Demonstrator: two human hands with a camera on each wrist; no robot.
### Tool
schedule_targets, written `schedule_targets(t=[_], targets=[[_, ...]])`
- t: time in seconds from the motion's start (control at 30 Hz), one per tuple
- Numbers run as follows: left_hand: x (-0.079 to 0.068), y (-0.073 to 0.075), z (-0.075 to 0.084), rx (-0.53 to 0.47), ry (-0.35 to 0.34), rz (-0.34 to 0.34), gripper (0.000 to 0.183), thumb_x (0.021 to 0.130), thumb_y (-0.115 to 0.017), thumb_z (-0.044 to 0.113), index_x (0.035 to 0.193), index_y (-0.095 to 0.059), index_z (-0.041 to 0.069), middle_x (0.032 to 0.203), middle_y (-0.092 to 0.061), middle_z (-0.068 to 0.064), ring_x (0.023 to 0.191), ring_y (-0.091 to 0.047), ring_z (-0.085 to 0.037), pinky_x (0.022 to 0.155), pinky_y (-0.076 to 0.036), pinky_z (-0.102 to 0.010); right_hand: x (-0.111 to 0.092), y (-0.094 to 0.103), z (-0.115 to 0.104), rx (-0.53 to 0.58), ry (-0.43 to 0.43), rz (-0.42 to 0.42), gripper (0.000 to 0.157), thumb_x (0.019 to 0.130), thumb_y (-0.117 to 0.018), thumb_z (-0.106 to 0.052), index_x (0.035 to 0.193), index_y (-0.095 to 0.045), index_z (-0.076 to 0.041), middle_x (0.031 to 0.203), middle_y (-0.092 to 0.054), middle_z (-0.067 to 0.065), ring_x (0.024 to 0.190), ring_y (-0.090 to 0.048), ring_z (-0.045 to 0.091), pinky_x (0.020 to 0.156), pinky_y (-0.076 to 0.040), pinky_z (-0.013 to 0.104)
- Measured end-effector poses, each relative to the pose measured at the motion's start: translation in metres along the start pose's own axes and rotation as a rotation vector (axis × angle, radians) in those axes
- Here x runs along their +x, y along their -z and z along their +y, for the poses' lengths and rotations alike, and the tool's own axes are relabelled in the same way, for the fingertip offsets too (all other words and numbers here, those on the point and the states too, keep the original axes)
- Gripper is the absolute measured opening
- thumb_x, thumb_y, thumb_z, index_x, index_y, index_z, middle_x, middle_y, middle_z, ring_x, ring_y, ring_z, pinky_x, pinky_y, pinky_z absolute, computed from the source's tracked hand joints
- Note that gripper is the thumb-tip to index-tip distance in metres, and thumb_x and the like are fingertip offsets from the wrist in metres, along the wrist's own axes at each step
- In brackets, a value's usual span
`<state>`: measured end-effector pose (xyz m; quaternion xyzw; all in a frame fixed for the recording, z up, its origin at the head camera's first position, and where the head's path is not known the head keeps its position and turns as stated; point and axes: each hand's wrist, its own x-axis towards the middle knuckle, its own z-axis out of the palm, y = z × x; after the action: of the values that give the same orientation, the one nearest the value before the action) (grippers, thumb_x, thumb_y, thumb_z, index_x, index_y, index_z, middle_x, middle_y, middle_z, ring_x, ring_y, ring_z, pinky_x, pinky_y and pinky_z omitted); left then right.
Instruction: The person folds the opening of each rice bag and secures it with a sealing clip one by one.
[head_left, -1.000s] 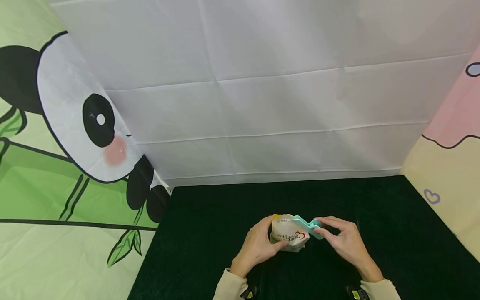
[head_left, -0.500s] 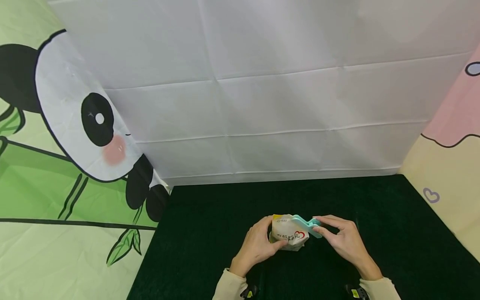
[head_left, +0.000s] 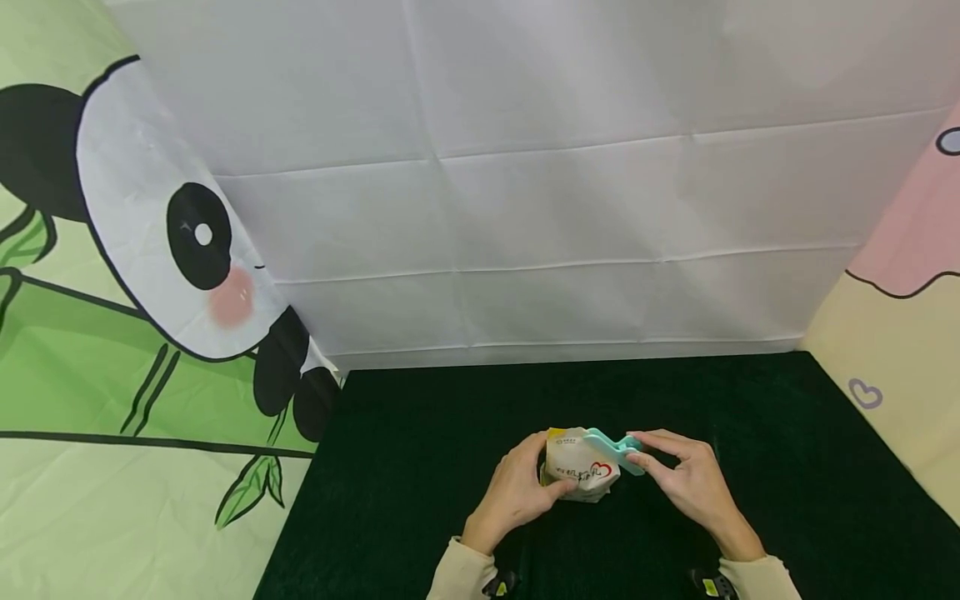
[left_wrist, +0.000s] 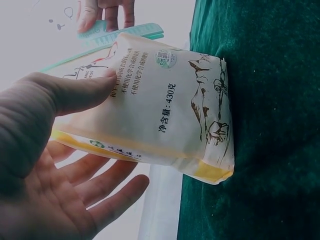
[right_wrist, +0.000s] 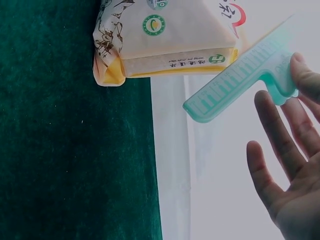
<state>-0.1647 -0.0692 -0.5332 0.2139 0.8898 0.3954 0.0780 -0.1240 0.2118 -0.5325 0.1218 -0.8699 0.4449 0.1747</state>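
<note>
My left hand [head_left: 517, 487] holds a white, yellow-edged paper food bag [head_left: 573, 471] with printed writing, thumb over the front and fingers behind. The left wrist view shows the bag's [left_wrist: 175, 100] side with 430 g lettering and brown sketches of animals. A mint-green bag clip [head_left: 609, 450] lies along the bag's folded top on the right. My right hand [head_left: 686, 479] pinches the clip's handle between thumb and forefinger. Seen from the right wrist, the long ribbed arm of the clip [right_wrist: 230, 80] slants across the bag's top edge, and the other fingers are spread free.
A dark green cloth [head_left: 420, 442] covers the table under the hands. Behind it hangs a white creased sheet [head_left: 540, 208], with a panda-print cloth [head_left: 150, 225] on the left and a pink and cream cloth [head_left: 900, 350] on the right.
</note>
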Motion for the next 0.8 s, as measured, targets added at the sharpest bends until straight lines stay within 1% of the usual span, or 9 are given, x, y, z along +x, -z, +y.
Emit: schedule_targets(t=[0.13,0.33,0.43,0.53,0.6,0.8], targets=[[0.0003,-0.0008,-0.0009,0.006,0.009,-0.004,0.071,0.093,-0.081,0.045,0.152,-0.052,0.019,0.146,-0.063,-0.004,0.132,-0.063,-0.026,0.111,-0.052,-0.054,0.0009,0.0,-0.0006,-0.004,0.005,0.0,0.028,0.096,-0.079,-0.01,0.123,-0.079,-0.014,0.112,-0.08,-0.003,0.098,-0.07,-0.001,0.087,-0.06,0.032],[0.0014,-0.0019,-0.003,0.007,0.02,-0.008,0.072,0.093,-0.08,0.047,0.153,-0.051,0.019,0.148,-0.062,-0.004,0.133,-0.062,-0.026,0.113,-0.05,-0.056,0.0027,0.0,-0.0015,-0.005,0.008,0.004,0.028,0.096,-0.078,-0.009,0.123,-0.079,-0.013,0.112,-0.08,-0.002,0.098,-0.07,-0.001,0.086,-0.062,0.034],[0.0019,-0.0019,-0.0035,0.006,0.02,-0.011,0.072,0.094,-0.08,0.047,0.154,-0.051,0.019,0.148,-0.062,-0.004,0.133,-0.062,-0.026,0.113,-0.05,-0.056,0.0035,0.0001,-0.0021,-0.005,0.01,0.006,0.028,0.096,-0.078,-0.009,0.123,-0.079,-0.013,0.112,-0.08,-0.002,0.098,-0.07,-0.001,0.085,-0.062,0.034],[0.0022,-0.0019,-0.0037,0.006,0.028,-0.017,0.073,0.094,-0.079,0.048,0.155,-0.05,0.019,0.15,-0.061,-0.005,0.134,-0.061,-0.026,0.114,-0.049,-0.056,0.0041,0.0,-0.0026,-0.007,0.01,0.008,0.028,0.096,-0.078,-0.01,0.123,-0.079,-0.013,0.112,-0.08,-0.002,0.098,-0.07,-0.001,0.085,-0.061,0.029],[0.0024,-0.002,-0.0041,0.006,0.034,-0.021,0.073,0.094,-0.079,0.048,0.155,-0.05,0.019,0.15,-0.06,-0.005,0.135,-0.06,-0.027,0.115,-0.049,-0.057,0.0045,0.0,-0.0029,-0.009,0.009,0.008,0.027,0.096,-0.078,-0.01,0.123,-0.079,-0.013,0.112,-0.08,-0.002,0.098,-0.07,-0.001,0.085,-0.06,0.028],[0.0018,-0.0029,-0.0055,0.003,0.043,-0.024,0.074,0.095,-0.078,0.049,0.156,-0.049,0.019,0.152,-0.059,-0.005,0.137,-0.059,-0.028,0.116,-0.047,-0.058,0.0056,0.0001,-0.004,-0.004,0.014,0.004,0.027,0.096,-0.078,-0.009,0.123,-0.079,-0.013,0.112,-0.08,-0.002,0.097,-0.07,-0.001,0.085,-0.061,0.031]])
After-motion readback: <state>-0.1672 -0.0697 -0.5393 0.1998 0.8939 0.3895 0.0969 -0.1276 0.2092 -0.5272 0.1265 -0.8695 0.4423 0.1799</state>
